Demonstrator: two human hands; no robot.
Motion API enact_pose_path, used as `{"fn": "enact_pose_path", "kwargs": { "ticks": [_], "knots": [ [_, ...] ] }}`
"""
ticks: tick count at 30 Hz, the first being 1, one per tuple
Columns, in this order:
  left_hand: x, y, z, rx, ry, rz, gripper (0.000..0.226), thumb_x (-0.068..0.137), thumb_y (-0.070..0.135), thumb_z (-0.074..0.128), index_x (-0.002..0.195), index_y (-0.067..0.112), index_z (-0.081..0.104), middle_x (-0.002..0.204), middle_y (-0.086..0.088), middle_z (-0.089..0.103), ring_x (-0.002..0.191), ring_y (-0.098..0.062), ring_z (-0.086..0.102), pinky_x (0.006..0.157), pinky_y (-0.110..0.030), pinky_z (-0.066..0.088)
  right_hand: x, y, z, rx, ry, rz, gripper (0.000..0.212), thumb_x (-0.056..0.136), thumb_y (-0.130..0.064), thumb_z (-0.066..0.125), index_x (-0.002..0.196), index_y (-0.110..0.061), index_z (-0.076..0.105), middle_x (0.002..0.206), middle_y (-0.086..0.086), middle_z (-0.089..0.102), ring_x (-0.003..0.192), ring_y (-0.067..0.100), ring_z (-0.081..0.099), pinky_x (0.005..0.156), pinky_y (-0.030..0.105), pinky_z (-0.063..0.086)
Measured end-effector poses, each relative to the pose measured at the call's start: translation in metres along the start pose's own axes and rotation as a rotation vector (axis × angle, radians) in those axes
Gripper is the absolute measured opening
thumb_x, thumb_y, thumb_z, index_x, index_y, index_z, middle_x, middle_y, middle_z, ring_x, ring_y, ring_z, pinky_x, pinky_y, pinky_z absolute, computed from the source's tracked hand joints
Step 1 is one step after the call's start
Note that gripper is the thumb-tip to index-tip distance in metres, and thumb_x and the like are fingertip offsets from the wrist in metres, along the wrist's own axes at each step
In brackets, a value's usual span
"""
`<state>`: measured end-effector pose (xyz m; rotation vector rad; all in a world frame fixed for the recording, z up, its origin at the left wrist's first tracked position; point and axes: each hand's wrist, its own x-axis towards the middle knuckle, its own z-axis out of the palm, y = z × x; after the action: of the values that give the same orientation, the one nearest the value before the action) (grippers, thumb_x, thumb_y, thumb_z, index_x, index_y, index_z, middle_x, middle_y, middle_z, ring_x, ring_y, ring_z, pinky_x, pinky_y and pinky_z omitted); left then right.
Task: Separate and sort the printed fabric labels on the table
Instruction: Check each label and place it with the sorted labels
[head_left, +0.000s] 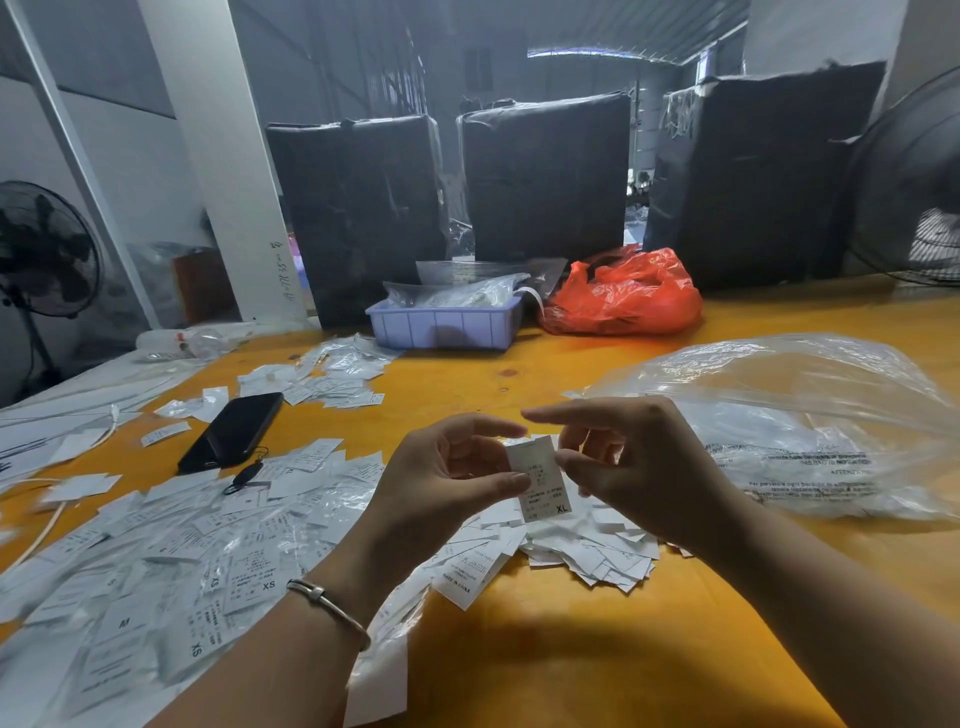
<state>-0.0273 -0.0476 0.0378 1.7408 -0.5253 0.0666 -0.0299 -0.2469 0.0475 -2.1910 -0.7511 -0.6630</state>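
I see both hands at frame centre — left hand (447, 467) and right hand (623, 462) fingers pinching one small white printed XL fabric label (540, 483) above the yellow tabletop (571, 649). Most labels (182, 551) lie unsorted lower left — plenty remains, I judge.
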Motion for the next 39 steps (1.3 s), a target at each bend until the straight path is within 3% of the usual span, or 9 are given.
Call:
{"fn": "enact_pose_path", "kwargs": {
  "ticks": [3, 7, 11, 15, 20, 27, 32, 36, 39],
  "knots": [
    [0.0, 0.001, 0.0, -0.003, 0.01, 0.008, 0.036, 0.07, 0.01, 0.079, 0.104, 0.016, 0.069, 0.087, -0.007, 0.075, 0.087, -0.015, 0.072, 0.07, -0.019, 0.056, 0.001, 0.001, 0.0, -0.001, 0.001, -0.008, 0.026, 0.075, 0.001, 0.072, 0.093, -0.017, 0.077, 0.077, -0.001, 0.072, 0.062, 0.015, 0.064, 0.055, 0.037, 0.053],
    [-0.001, 0.001, 0.0, 0.029, 0.01, 0.015, 0.04, 0.064, 0.024, 0.079, 0.103, 0.02, 0.068, 0.088, -0.004, 0.075, 0.089, -0.015, 0.072, 0.071, -0.022, 0.057, 0.0, 0.0, 0.001, 0.03, -0.002, 0.007, 0.039, 0.077, 0.002, 0.071, 0.11, -0.018, 0.071, 0.073, -0.003, 0.069, 0.059, 0.015, 0.063, 0.056, 0.034, 0.054],
    [-0.001, 0.001, 0.0, 0.024, 0.006, 0.006, 0.04, 0.064, 0.023, 0.08, 0.103, 0.02, 0.069, 0.087, -0.005, 0.074, 0.087, -0.016, 0.072, 0.071, -0.023, 0.058, 0.001, 0.001, 0.0, 0.015, 0.002, -0.006, 0.025, 0.076, 0.003, 0.072, 0.093, -0.016, 0.076, 0.074, -0.002, 0.071, 0.061, 0.013, 0.064, 0.053, 0.029, 0.052],
    [-0.001, 0.001, 0.0, 0.049, 0.025, -0.005, 0.041, 0.063, 0.027, 0.08, 0.102, 0.023, 0.07, 0.088, -0.002, 0.074, 0.088, -0.016, 0.071, 0.077, -0.033, 0.061, 0.0, 0.0, 0.001, 0.03, -0.008, 0.012, 0.035, 0.077, 0.001, 0.071, 0.106, -0.017, 0.072, 0.073, -0.003, 0.069, 0.06, 0.015, 0.064, 0.058, 0.032, 0.053],
    [-0.001, 0.002, 0.0, 0.074, 0.021, 0.009, 0.035, 0.073, 0.012, 0.08, 0.104, 0.021, 0.069, 0.086, -0.001, 0.075, 0.087, -0.017, 0.071, 0.082, -0.037, 0.06, 0.002, 0.001, 0.0, 0.016, -0.025, 0.012, 0.021, 0.076, 0.003, 0.07, 0.086, -0.015, 0.076, 0.073, -0.008, 0.066, 0.063, 0.007, 0.063, 0.055, 0.024, 0.052],
    [0.0, 0.0, 0.0, 0.103, 0.042, -0.004, 0.043, 0.063, 0.036, 0.08, 0.103, 0.028, 0.068, 0.09, 0.005, 0.075, 0.087, -0.012, 0.07, 0.079, -0.034, 0.06, 0.0, 0.003, 0.001, 0.16, 0.042, 0.063, 0.03, 0.078, 0.003, 0.072, 0.1, -0.016, 0.071, 0.073, -0.003, 0.069, 0.054, 0.01, 0.064, 0.055, 0.032, 0.055],
    [0.002, -0.003, -0.002, 0.096, 0.055, -0.006, 0.015, 0.076, 0.018, 0.077, 0.089, 0.023, 0.074, 0.086, 0.002, 0.075, 0.087, -0.012, 0.069, 0.076, -0.026, 0.059, 0.0, 0.001, 0.002, 0.261, 0.001, 0.121, 0.037, 0.079, -0.001, 0.073, 0.111, -0.017, 0.066, 0.075, -0.003, 0.07, 0.055, 0.015, 0.066, 0.057, 0.034, 0.058],
    [0.007, -0.008, -0.013, 0.261, 0.24, -0.067, 0.015, 0.084, 0.007, 0.068, 0.08, 0.021, 0.074, 0.08, 0.002, 0.073, 0.08, -0.012, 0.066, 0.066, -0.016, 0.054, 0.004, 0.019, -0.001, -0.148, -0.01, 0.312, 0.014, 0.081, -0.007, 0.063, 0.087, -0.018, 0.069, 0.074, -0.004, 0.067, 0.063, 0.015, 0.063, 0.064, 0.04, 0.057],
    [0.011, -0.016, -0.026, 0.627, 0.366, -0.235, 0.014, 0.087, 0.015, 0.06, 0.083, 0.024, 0.069, 0.083, 0.004, 0.067, 0.079, -0.015, 0.061, 0.066, -0.032, 0.052, 0.003, 0.036, -0.005, -0.485, -0.116, 0.55, 0.013, 0.082, -0.013, 0.055, 0.077, -0.02, 0.065, 0.079, -0.001, 0.066, 0.073, 0.017, 0.06, 0.066, 0.035, 0.055]
  ]
}}
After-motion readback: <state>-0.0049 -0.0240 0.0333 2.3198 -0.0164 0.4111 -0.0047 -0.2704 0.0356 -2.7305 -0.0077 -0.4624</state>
